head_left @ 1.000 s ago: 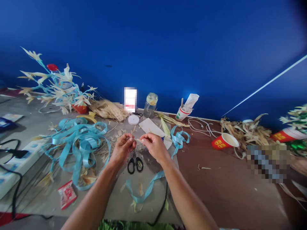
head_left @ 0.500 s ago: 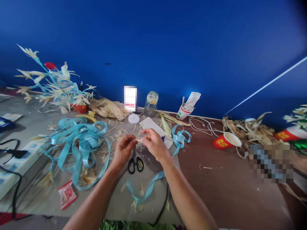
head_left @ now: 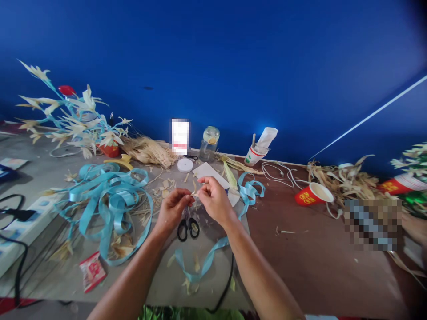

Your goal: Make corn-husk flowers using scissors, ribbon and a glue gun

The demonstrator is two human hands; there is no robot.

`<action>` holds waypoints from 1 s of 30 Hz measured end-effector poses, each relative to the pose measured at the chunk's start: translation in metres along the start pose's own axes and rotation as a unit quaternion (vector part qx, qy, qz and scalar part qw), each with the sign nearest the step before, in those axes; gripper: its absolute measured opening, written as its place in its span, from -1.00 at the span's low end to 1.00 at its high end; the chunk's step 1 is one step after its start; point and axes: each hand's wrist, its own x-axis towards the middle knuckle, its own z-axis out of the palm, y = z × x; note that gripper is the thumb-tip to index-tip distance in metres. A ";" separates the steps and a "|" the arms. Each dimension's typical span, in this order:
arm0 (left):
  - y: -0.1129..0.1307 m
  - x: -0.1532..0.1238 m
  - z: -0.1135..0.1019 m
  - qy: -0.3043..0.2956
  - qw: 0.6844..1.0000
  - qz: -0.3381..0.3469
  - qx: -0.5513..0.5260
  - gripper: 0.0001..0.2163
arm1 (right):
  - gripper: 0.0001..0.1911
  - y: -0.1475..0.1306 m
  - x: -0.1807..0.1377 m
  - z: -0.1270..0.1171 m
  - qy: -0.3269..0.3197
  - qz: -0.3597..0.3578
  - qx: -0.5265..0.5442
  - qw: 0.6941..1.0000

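Note:
Near the middle of the table my left hand (head_left: 176, 206) and my right hand (head_left: 213, 198) meet fingertip to fingertip. Between them is a small piece of pale dried husk (head_left: 195, 192), pinched from both sides and mostly covered by the fingers. Black-handled scissors (head_left: 188, 229) lie just below my hands, their blades partly hidden. A light blue ribbon (head_left: 208, 262) curls on the table under my right forearm. Behind my right hand rests a white sheet of paper (head_left: 207, 170), and a white roll of tape (head_left: 185, 165) lies beyond my fingers.
A heap of blue ribbon (head_left: 115, 200) spreads at left, near a power strip (head_left: 31, 226) and a husk-flower arrangement (head_left: 76, 118). A glass jar (head_left: 208, 151) stands by the wall. A red paper cup (head_left: 308, 195) leans at right, near another person's hand (head_left: 413, 227).
My right hand's fingers have shifted slightly, and the small husk piece stays between both hands. The whole view has moved a little. At far right, the other person's hand has shifted.

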 end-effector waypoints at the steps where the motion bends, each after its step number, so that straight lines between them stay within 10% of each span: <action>1: 0.000 0.001 -0.001 -0.009 0.999 -0.010 -0.029 -0.85 | -0.72 0.000 0.000 0.000 -0.006 -0.007 0.000 1.000; 10: 0.006 0.003 -0.006 -0.116 0.960 -0.129 -0.218 -0.81 | -0.73 -0.003 -0.001 -0.014 -0.088 -0.058 -0.036 0.994; 30: 0.004 -0.002 -0.010 -0.199 0.951 -0.198 -0.128 -0.83 | -0.78 -0.006 -0.001 -0.023 -0.136 -0.042 0.004 0.990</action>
